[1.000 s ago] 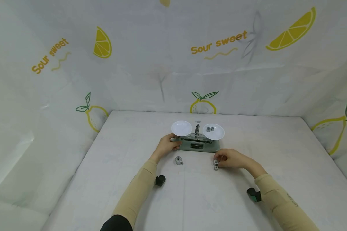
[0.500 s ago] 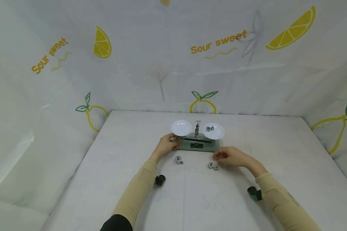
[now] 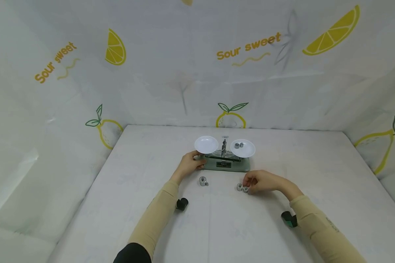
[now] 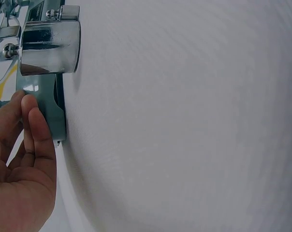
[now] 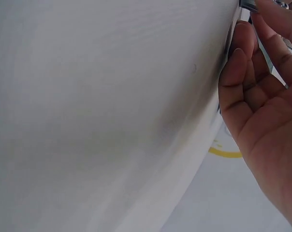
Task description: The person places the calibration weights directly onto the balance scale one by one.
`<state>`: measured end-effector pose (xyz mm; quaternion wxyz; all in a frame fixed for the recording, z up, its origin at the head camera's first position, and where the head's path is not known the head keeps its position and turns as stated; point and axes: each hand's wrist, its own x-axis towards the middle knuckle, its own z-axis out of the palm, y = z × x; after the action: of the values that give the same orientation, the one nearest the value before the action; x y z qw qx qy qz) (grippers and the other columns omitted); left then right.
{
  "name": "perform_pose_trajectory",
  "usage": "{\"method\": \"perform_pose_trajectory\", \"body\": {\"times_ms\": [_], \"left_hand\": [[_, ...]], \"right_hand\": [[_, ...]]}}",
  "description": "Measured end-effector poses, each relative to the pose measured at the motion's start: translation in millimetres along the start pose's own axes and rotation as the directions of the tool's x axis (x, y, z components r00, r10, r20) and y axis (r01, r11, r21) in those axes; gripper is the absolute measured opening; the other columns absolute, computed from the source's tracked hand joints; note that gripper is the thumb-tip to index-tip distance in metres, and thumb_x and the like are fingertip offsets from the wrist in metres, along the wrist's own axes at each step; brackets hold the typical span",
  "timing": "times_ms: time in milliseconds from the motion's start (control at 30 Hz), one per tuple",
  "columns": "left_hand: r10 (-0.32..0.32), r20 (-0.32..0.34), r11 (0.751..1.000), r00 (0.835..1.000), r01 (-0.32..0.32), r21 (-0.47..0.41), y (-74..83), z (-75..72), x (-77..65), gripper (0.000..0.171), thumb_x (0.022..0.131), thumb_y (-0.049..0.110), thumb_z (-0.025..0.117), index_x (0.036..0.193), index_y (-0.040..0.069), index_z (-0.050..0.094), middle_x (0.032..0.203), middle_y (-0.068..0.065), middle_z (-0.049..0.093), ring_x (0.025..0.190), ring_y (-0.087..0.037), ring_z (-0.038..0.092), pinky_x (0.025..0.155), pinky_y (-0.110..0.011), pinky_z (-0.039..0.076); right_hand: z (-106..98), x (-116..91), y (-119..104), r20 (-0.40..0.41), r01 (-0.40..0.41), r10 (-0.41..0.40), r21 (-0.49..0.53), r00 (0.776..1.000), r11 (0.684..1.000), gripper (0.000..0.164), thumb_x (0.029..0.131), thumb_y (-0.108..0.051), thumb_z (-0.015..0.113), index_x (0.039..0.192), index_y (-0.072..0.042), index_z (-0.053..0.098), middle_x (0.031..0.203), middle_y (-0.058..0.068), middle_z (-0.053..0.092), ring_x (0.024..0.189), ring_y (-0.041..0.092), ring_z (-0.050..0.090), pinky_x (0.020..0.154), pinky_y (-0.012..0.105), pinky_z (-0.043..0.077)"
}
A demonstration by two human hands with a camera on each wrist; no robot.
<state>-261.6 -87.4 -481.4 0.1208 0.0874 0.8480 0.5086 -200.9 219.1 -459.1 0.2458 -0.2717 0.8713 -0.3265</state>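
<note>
A green-based balance scale (image 3: 232, 167) with two white pans stands toward the back of the table. My left hand (image 3: 187, 166) grips the left end of its base, thumb and fingers at the edge, as the left wrist view shows close up. Two small metal weights (image 3: 239, 145) lie in the right pan. In front of the base, my right hand (image 3: 266, 181) pinches a small metal weight (image 3: 245, 190) between thumb and finger; a slightly larger weight (image 3: 239, 187) stands just left of it. In the right wrist view only a sliver of metal (image 5: 248, 5) shows at the fingertips.
A larger metal weight (image 3: 202, 180) with a tiny one (image 3: 207, 184) beside it stands in front of the scale's left side. The left pan (image 3: 206, 144) is bare. A lemon-printed white sheet (image 3: 151, 91) hangs behind the white table (image 3: 145, 153).
My right hand has set the larger weight down to the left, let go of it, and come down on the smaller one. My left hand stays at the balance scale.
</note>
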Motion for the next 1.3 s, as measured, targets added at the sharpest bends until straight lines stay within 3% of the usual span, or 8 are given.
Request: {"method": "perform_pose_trajectory", "body": {"times_ms": [567, 1067, 1300], "left_hand": [[0.004, -0.001, 1.000, 1.000, -0.004, -0.008, -2.5, 1.4, 1.7, 0.041, 0.086, 0.022, 0.067, 0.123, 0.008, 0.058, 0.075, -0.007, 0.070, 0.061, -0.005, 0.061, 0.066, -0.019, 0.050], [-0.003, -0.005, 1.000, 1.000, 0.003, -0.015, 0.5, -0.2, -0.9, 0.041, 0.085, 0.022, 0.068, 0.122, 0.008, 0.058, 0.073, -0.006, 0.069, 0.061, -0.006, 0.061, 0.066, -0.019, 0.048], [-0.005, -0.007, 1.000, 1.000, 0.005, -0.013, 0.4, -0.8, -0.4, 0.041, 0.085, 0.023, 0.068, 0.122, 0.009, 0.059, 0.071, -0.006, 0.068, 0.061, -0.007, 0.061, 0.066, -0.019, 0.048]], "right_hand": [[3, 0, -2, -0.020, 0.013, -0.014, -0.037, 1.000, 0.999, 0.010, 0.082, -0.014, 0.069, 0.090, -0.011, 0.064, 0.083, -0.003, 0.060, 0.074, 0.003, 0.051, 0.066, 0.019, 0.046], [-12, -15, -16, -0.135, 0.026, -0.037, -0.080, 0.990, 0.996, 0.013, 0.083, -0.013, 0.067, 0.095, -0.008, 0.065, 0.087, -0.002, 0.065, 0.076, 0.001, 0.057, 0.068, 0.020, 0.050], [-26, -22, -30, -0.240, 0.028, -0.047, -0.083, 0.970, 0.996, 0.014, 0.084, -0.014, 0.066, 0.096, -0.007, 0.064, 0.086, -0.002, 0.065, 0.077, 0.001, 0.056, 0.068, 0.021, 0.049]]}}
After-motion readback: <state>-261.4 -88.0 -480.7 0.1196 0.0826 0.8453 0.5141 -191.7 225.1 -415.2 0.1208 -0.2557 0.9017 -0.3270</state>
